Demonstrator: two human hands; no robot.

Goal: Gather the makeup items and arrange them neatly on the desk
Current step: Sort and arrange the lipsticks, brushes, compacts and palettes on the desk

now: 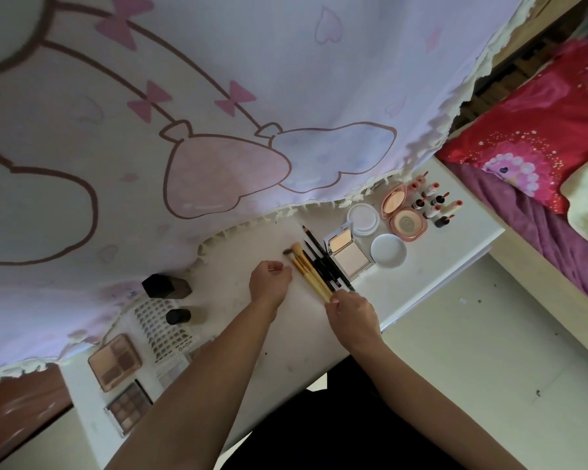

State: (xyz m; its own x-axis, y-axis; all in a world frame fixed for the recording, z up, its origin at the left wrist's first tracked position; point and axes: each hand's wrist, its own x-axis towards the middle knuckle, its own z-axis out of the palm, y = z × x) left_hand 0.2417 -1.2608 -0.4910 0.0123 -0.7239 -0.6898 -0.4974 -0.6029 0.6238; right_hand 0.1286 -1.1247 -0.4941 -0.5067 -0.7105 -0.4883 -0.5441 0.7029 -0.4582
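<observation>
Yellow-handled makeup brushes (311,274) lie side by side on the white desk (421,283), next to black pencils (319,254). My right hand (352,312) pinches the near ends of the brush handles. My left hand (270,279) sits just left of the brushes with its fingers curled under and a fingertip against a handle; whether it holds anything is hidden. To the right stand a square powder compact (348,257), a white round lid (387,250), a white jar (363,218), an open pink compact (404,220) and several lipsticks (433,201).
Two dark bottles (165,285) (179,316), a sheet of nail tips (160,329) and two eyeshadow palettes (114,361) (129,405) lie at the desk's left. A pink printed curtain (218,113) hangs over the desk's far side. A bed with a red pillow (540,130) stands on the right.
</observation>
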